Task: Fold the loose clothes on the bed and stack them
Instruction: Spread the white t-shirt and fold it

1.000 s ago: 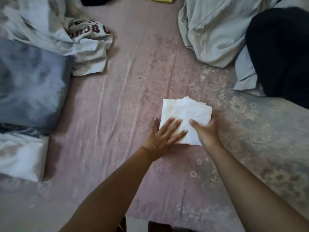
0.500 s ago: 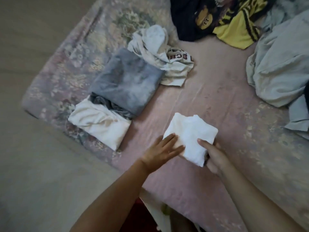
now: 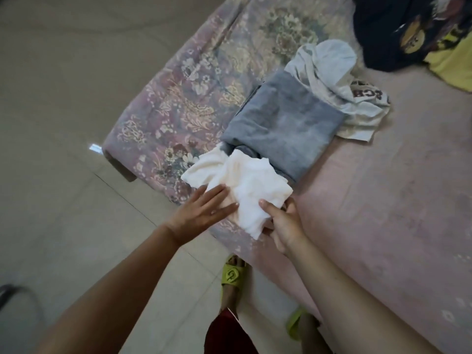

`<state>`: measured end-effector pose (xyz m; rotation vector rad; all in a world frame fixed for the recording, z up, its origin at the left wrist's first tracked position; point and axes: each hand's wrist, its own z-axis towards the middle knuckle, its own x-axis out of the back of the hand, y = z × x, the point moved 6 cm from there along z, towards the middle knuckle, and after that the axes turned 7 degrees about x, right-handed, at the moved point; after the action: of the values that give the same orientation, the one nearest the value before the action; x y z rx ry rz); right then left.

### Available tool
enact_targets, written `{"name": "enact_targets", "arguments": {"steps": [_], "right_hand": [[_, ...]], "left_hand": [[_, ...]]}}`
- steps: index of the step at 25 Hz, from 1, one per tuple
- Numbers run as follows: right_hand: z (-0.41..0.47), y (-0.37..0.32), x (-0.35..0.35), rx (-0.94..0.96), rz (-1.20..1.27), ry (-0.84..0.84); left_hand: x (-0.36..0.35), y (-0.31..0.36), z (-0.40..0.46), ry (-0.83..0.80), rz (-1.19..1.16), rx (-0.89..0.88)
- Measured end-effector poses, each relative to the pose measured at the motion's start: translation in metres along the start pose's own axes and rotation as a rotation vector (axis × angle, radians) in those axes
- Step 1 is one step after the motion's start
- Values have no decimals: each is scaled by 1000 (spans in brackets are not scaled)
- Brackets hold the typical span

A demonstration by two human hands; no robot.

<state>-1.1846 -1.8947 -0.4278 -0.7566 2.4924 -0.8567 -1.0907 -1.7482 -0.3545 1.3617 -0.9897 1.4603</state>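
We held the folded white cloth (image 3: 251, 190) above the bed's (image 3: 383, 200) near-left edge: right hand (image 3: 284, 226) pinched its near corner, left hand's (image 3: 201, 213) flat fingers (image 3: 222, 198) pressed its left side.

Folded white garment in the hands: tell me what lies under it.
Under the folded white garment another folded white garment shows, beside the grey folded garment. How much of the lower one it covers is hidden.

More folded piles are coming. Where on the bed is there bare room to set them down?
Free: the pink sheet right of the grey fold, and the floral corner left of it. Crowded: the white pile under both hands, the crumpled shirt behind the grey fold, and the dark and yellow clothes beyond.
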Motion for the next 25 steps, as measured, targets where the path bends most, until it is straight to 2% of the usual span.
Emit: {"name": "enact_targets", "arguments": {"steps": [2, 4, 6, 7, 8, 10, 11, 12, 14, 16, 17, 19, 21, 25], "right_hand": [[14, 19, -18, -27, -23, 33], [27, 31, -26, -46, -87, 39], [35, 32, -27, 0, -222, 73], [31, 25, -25, 73, -344, 125], [24, 13, -22, 225, -539, 204], [-1, -13, -40, 701, -1164, 306], [-10, -15, -57, 882, -1448, 267], [-12, -9, -71, 931, -1669, 141], [2, 8, -73, 717, -1909, -91], [23, 21, -53, 467, -1923, -152], [31, 26, -47, 424, -1917, -163], [44, 33, -39, 420, -1908, -204], [55, 35, -34, 436, -1925, -245], [49, 25, -34, 395, -1848, -374]], "left_hand": [[-18, -23, -10, -33, 3, 6], [-43, -38, -19, -141, -38, 65], [-72, -43, -30, -401, -114, 185], [-75, -40, -32, -442, -150, 230], [-74, -36, -31, -398, -170, 235], [-63, -29, -25, -282, -175, 210], [-59, -30, -18, -229, -172, 203], [-57, -34, -9, -191, -171, 203], [-68, -40, 7, -277, -152, 235], [-92, -44, 20, -470, -63, 230], [-105, -45, 22, -535, -27, 226], [-126, -46, 23, -626, -4, 248], [-136, -48, 24, -651, -24, 267], [-117, -43, 28, -712, 15, 271]]}}
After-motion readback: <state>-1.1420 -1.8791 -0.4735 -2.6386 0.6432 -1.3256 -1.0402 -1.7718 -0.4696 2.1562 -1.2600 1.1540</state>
